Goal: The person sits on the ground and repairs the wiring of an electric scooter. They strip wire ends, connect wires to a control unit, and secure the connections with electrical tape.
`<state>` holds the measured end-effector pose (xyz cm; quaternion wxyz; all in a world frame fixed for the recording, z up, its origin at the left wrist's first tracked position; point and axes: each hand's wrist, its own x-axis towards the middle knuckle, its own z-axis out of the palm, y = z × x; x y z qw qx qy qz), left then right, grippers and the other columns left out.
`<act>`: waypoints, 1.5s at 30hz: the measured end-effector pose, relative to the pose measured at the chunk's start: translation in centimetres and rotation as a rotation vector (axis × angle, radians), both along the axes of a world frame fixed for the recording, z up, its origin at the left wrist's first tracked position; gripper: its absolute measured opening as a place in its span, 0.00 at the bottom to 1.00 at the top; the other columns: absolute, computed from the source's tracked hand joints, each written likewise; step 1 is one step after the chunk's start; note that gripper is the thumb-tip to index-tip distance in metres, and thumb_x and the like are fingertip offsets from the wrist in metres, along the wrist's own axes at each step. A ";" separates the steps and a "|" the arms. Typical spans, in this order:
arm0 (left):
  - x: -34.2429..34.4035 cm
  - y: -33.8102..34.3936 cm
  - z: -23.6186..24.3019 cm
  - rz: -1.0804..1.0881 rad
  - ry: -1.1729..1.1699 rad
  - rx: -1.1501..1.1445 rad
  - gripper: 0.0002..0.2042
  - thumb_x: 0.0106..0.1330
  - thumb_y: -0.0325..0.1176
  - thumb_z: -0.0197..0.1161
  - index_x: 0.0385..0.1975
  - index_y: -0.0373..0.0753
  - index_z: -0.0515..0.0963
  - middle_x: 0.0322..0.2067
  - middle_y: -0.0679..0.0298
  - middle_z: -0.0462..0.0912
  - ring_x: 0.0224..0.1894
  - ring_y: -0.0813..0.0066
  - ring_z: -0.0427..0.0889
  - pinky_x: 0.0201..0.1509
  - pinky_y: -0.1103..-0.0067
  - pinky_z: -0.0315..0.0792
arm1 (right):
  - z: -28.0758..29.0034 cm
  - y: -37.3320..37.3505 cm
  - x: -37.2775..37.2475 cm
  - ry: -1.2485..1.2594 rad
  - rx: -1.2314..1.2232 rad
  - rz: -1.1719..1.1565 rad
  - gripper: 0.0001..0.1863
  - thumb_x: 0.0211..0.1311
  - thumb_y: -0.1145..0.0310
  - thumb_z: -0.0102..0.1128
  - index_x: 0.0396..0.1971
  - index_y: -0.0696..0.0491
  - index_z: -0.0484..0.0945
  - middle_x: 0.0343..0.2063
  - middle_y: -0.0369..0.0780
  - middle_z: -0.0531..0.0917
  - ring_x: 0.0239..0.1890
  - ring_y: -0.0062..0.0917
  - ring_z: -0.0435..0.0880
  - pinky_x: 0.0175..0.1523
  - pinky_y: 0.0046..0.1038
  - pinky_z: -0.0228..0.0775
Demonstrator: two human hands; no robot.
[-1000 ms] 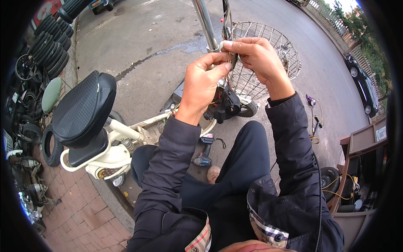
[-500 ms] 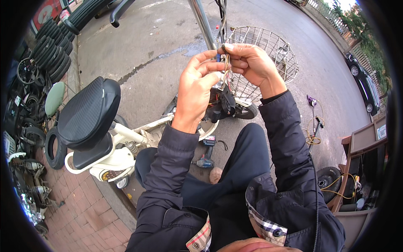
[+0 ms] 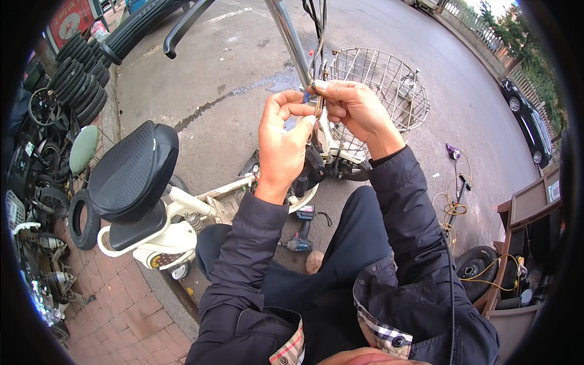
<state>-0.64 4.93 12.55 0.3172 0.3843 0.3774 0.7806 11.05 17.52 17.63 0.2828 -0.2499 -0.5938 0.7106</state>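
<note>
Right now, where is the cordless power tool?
In the head view, the power tool lies on the ground just below centre, between the person's legs, right of the left sleeve.

Left hand (image 3: 282,139) close beside right hand (image 3: 358,108), both in pinch grips.

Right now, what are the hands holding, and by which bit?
Thin wires. Left hand and right hand pinch them partway along; the exact spot is hidden.

An outdoor roadside repair spot: a partly stripped scooter (image 3: 173,242) stands beside the kerb (image 3: 172,304), a power drill (image 3: 298,244) lies on the ground (image 3: 204,155), tires (image 3: 78,80) are piled along the brick pavement (image 3: 125,298), and a car (image 3: 530,125) is parked across the road (image 3: 420,61)
</note>
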 end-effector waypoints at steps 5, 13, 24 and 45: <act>0.5 0.0 -0.2 0.193 0.230 0.010 0.16 0.64 0.15 0.59 0.51 0.33 0.69 0.38 0.61 0.82 0.41 0.79 0.81 0.44 0.81 0.76 | -1.1 -1.9 1.0 0.076 0.043 -0.068 0.13 0.66 0.68 0.69 0.44 0.61 0.86 0.26 0.32 0.82 0.25 0.12 0.75 0.32 0.18 0.68; 0.6 0.7 -0.9 0.287 0.334 0.077 0.14 0.62 0.14 0.61 0.45 0.33 0.70 0.35 0.61 0.80 0.42 0.74 0.83 0.48 0.76 0.77 | -3.3 -3.4 1.6 0.136 0.054 -0.131 0.10 0.63 0.73 0.69 0.43 0.60 0.86 0.33 0.36 0.87 0.30 0.14 0.80 0.38 0.20 0.75; 0.8 -0.3 -0.2 0.129 0.216 -0.004 0.13 0.63 0.15 0.63 0.44 0.35 0.69 0.41 0.60 0.81 0.49 0.76 0.81 0.59 0.75 0.72 | -3.8 -3.2 2.0 0.238 -0.061 -0.078 0.10 0.66 0.73 0.64 0.44 0.59 0.84 0.35 0.35 0.86 0.30 0.14 0.80 0.42 0.23 0.76; 0.1 0.0 -0.8 0.059 0.146 0.064 0.13 0.65 0.14 0.59 0.44 0.35 0.66 0.42 0.56 0.85 0.46 0.76 0.82 0.52 0.78 0.76 | -3.3 -2.8 0.9 0.249 -0.139 -0.088 0.12 0.73 0.67 0.55 0.38 0.61 0.82 0.29 0.33 0.79 0.27 0.14 0.68 0.36 0.23 0.64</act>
